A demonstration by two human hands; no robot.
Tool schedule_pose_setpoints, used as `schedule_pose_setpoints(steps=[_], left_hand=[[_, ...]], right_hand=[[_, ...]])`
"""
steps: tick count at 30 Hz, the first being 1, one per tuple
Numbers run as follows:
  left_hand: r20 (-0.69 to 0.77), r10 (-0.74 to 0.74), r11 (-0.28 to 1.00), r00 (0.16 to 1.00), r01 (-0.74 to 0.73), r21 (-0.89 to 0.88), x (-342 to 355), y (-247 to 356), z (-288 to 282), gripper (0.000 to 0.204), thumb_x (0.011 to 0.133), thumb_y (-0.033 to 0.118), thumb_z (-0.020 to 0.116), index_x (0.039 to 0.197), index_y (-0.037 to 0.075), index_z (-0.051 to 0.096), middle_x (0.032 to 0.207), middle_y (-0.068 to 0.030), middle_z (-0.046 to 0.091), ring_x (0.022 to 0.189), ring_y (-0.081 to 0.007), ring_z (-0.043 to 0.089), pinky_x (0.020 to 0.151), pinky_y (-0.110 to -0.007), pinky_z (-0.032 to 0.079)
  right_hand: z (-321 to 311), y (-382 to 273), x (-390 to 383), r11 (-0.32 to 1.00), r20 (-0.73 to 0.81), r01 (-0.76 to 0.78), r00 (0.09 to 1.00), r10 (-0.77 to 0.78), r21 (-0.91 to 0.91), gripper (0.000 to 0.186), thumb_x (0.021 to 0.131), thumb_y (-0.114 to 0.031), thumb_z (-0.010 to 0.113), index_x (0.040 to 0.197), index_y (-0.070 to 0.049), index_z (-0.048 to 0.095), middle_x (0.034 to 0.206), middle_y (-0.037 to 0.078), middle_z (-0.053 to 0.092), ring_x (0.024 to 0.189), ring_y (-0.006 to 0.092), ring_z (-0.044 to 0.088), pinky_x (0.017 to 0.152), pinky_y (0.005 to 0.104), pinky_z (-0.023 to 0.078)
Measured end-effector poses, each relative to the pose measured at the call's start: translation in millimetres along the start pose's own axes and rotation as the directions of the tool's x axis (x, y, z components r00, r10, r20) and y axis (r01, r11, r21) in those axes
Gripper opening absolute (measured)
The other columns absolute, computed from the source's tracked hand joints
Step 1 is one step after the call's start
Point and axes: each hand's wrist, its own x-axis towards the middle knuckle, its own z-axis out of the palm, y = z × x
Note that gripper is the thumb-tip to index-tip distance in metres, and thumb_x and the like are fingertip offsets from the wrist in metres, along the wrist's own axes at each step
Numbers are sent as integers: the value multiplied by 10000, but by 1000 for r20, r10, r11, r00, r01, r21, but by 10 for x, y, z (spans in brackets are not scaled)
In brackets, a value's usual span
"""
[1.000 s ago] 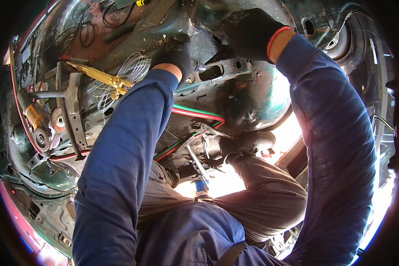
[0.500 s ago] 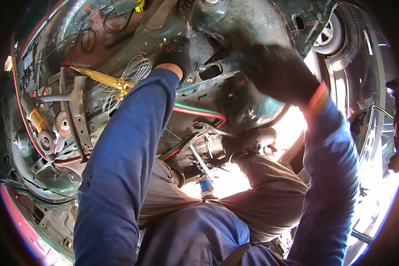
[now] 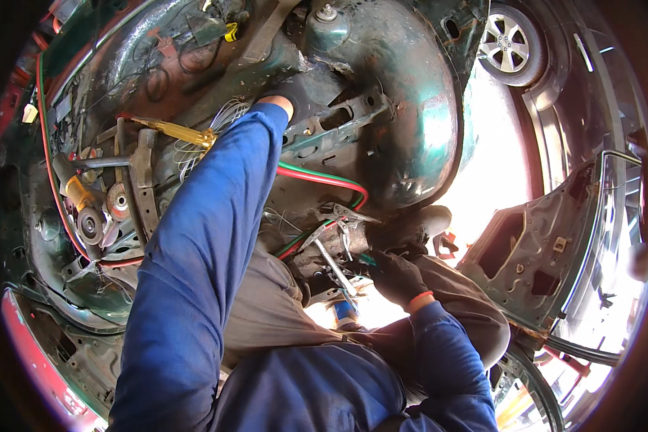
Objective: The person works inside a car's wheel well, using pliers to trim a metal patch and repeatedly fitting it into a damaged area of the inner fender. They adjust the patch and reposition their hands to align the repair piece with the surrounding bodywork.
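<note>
The head view looks into a stripped green car body shell (image 3: pixel 410 122), bare metal with wiring loose, so the dismantling seems well along, though brackets and hoses remain in place. The left hand (image 3: pixel 284 93), gloved, reaches far up with the arm nearly straight and presses against a slotted bracket (image 3: pixel 335 122); whether its fingers grip anything I cannot tell. The right hand (image 3: pixel 396 277), in a dark glove, is low and near, elbow bent, fingers curled probably around a small tool among the pliers (image 3: pixel 342 234) lying beside the red and green hoses (image 3: pixel 324 178). A brass torch (image 3: pixel 173 132) rests at left.
</note>
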Motion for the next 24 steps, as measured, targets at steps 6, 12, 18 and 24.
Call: schedule_pose_setpoints(steps=[6,12,18,24], left_hand=[[63,-38,996,997,33,84,-57,118,-239,766,841,590,892,1317,0,783,1376,-262,753,1285,-422,729,1100,-490,584],[32,-48,993,998,44,108,-265,211,-437,874,803,606,897,1374,-35,733,1411,-313,713,1310,-432,704,1119,-488,563],[-42,-35,996,999,38,85,-866,72,-615,956,786,616,888,1466,-19,665,1450,-308,693,1336,-439,685,1127,-490,556],[-306,309,929,900,-355,-108,-2058,438,-789,927,825,363,926,1574,-18,533,1435,-294,672,1311,-444,659,1133,-481,519]], right_hand=[[751,450,497,999,-115,-44,992,43,-5,643,989,-379,720,1556,-138,536,1236,238,747,1058,461,758,883,604,604],[1238,617,704,976,-41,-189,980,194,108,820,1006,-388,678,1702,-81,372,1377,373,659,1163,505,723,1012,568,580],[1324,531,765,987,-118,-136,985,125,-87,693,973,-443,698,1569,-112,575,1460,285,663,1309,491,656,1084,620,532],[197,-98,885,836,-458,323,884,-99,443,425,1102,-356,637,1437,-97,674,1284,250,745,1123,441,737,930,528,590]])
